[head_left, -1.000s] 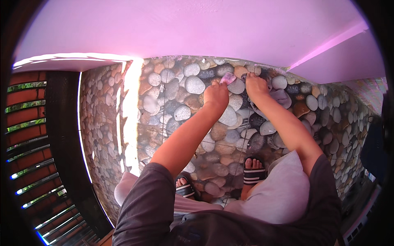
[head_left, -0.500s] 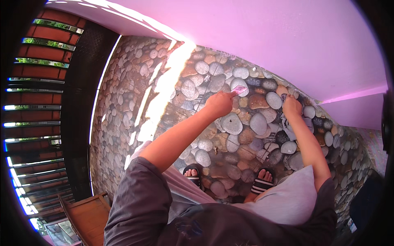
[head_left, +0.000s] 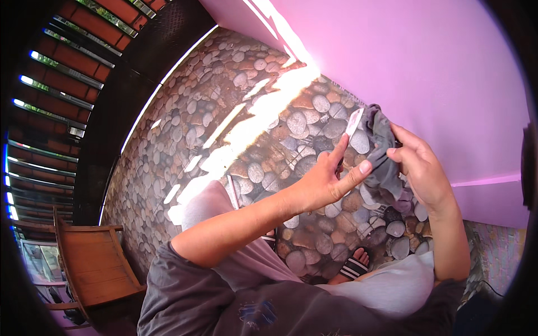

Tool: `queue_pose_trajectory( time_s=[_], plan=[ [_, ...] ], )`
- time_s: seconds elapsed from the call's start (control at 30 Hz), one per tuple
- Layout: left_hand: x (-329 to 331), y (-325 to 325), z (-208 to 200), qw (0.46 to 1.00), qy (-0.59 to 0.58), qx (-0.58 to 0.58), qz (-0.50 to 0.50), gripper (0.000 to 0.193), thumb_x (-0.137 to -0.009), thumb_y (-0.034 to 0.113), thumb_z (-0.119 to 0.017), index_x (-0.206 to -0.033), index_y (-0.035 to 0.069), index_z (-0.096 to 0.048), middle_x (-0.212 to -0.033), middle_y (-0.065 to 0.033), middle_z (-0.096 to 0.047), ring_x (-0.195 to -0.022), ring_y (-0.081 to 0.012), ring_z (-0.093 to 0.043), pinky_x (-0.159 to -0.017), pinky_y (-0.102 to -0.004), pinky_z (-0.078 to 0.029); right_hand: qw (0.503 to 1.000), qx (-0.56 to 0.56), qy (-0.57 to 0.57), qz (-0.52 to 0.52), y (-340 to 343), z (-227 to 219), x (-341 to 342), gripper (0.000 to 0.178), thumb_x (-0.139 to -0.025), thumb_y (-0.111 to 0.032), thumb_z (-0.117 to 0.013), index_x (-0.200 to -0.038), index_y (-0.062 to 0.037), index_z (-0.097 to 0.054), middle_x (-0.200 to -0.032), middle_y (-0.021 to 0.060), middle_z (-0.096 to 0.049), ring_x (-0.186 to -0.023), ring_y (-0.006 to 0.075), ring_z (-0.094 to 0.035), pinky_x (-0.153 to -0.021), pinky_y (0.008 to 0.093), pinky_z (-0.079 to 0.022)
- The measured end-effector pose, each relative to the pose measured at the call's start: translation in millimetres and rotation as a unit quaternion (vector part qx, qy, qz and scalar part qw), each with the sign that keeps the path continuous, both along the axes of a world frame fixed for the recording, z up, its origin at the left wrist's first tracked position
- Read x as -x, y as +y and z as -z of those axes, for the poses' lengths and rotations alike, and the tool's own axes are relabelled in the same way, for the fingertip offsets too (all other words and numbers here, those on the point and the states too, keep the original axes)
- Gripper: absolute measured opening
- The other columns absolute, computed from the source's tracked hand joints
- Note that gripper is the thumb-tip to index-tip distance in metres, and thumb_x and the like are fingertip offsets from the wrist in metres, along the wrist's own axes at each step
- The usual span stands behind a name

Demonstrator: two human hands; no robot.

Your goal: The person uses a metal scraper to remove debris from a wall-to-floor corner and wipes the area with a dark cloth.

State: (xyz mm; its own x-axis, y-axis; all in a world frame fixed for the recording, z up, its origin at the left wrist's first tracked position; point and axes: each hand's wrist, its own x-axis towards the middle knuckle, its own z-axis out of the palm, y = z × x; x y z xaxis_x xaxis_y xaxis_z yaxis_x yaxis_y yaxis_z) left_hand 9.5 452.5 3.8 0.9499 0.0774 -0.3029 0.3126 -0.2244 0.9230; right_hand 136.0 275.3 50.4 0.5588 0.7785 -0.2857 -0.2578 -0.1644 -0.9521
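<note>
My left hand [head_left: 328, 178] is closed round a small flat-bladed scraper [head_left: 354, 122], its index finger laid along the tool and its thumb reaching toward the cloth. The shiny pale blade points up and away, close to the cloth's far end; the handle is mostly hidden in the palm. A crumpled dark grey cloth [head_left: 381, 154] hangs from my right hand [head_left: 421, 168], pinched between thumb and fingers. Both hands are raised in front of me, near each other. Whether the blade touches the cloth I cannot tell.
A pink-purple wall [head_left: 426, 67] rises ahead and to the right. Below is a pebble-patterned floor [head_left: 252, 140] with a bright sun strip. To the left stands a dark slatted gate [head_left: 140, 73], with a brown wooden piece of furniture [head_left: 103, 260] at lower left. My sandalled foot [head_left: 356, 266] shows below.
My right hand has lifted the cloth from near the floor. My left hand has brought the scraper rightward beside it. The view has turned, so gate and wall appear shifted.
</note>
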Motion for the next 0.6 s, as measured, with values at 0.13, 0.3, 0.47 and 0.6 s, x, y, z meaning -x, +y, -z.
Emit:
queue_pose_trajectory(
  time_s=[0.13,0.3,0.47,0.6],
  plan=[
    [21.1,14.6,-11.4,0.983,-0.138,0.064,-0.1,0.087,-0.092,0.072,-0.036,-0.122,-0.007,-0.054,-0.076,-0.0087,-0.06,-0.066,-0.013,-0.055,-0.057,-0.0268,-0.043,0.995,-0.017,-0.068,-0.07,58.3,-24.2,40.2,0.06,-0.093,-0.008,-0.045,-0.149,0.005,-0.027,-0.139,0.022,-0.049,-0.126,0.0217,-0.049,-0.107,0.0326,-0.036],
    [49.0,61.5,-38.7,0.945,-0.022,0.227,-0.235,0.08,-0.096,0.069,-0.025,-0.136,0.005,-0.051,-0.081,-0.0057,-0.063,-0.065,-0.0087,-0.054,-0.054,-0.0231,-0.04,0.966,-0.038,-0.241,-0.082,126.9,-39.8,59.8,0.051,-0.1,-0.017,-0.048,-0.144,0.0052,-0.036,-0.131,0.0197,-0.057,-0.118,0.0214,-0.055,-0.102,0.0326,-0.041],
    [52.0,110.4,-60.6,0.904,-0.167,0.235,-0.315,0.068,-0.103,0.055,-0.024,-0.15,0.006,-0.032,-0.088,-0.0029,-0.059,-0.077,-0.0102,-0.05,-0.067,-0.0251,-0.039,0.986,0.009,-0.164,0.002,196.9,5.7,50.5,0.039,-0.101,-0.02,-0.048,-0.13,0.004,-0.053,-0.125,0.0133,-0.059,-0.114,0.0165,-0.056,-0.098,0.0296,-0.043],
    [51.0,152.1,-58.0,0.906,-0.236,0.135,-0.326,0.064,-0.104,0.046,-0.028,-0.142,-0.004,-0.041,-0.097,-0.0127,-0.064,-0.098,-0.0237,-0.059,-0.087,-0.0382,-0.043,0.996,-0.088,-0.016,-0.009,250.1,7.8,73.5,0.04,-0.098,-0.026,-0.048,-0.129,-0.0006,-0.054,-0.122,0.0089,-0.06,-0.114,0.0164,-0.056,-0.098,0.0334,-0.043]
  ],
)
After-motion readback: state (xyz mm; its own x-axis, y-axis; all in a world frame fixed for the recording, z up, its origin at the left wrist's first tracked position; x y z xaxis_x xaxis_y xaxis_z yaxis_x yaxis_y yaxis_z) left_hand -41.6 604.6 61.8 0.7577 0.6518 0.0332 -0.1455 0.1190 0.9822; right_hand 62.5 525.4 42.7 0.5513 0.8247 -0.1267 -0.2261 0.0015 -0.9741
